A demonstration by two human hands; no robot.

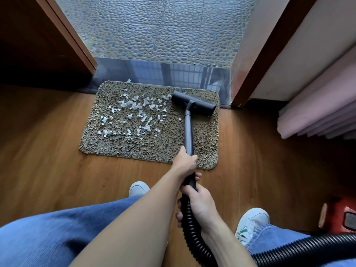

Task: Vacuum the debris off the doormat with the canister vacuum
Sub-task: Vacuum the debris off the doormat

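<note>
Two denim-clad legs [48, 234] fill the near edge, with white shoes [252, 220] planted on the wooden floor [48, 151]. At the right edge sits the red canister [342, 212], partly cut off. A black ribbed hose [194, 239] curves up between the legs, and the right hand [201, 205] curls its fingers round the hose's upper end. Just ahead, the left hand [185, 162] grasps the grey wand [188, 128], fingers wrapped round it. The wand slopes down to the floor head [192, 103], which rests on the far right part of the shaggy brown doormat [154, 149]. White paper scraps [134, 112] lie scattered over the mat's left and middle, reaching just beside the head. Beyond lie a dark polished threshold [154, 72] and pebbled paving [154, 29].
</note>
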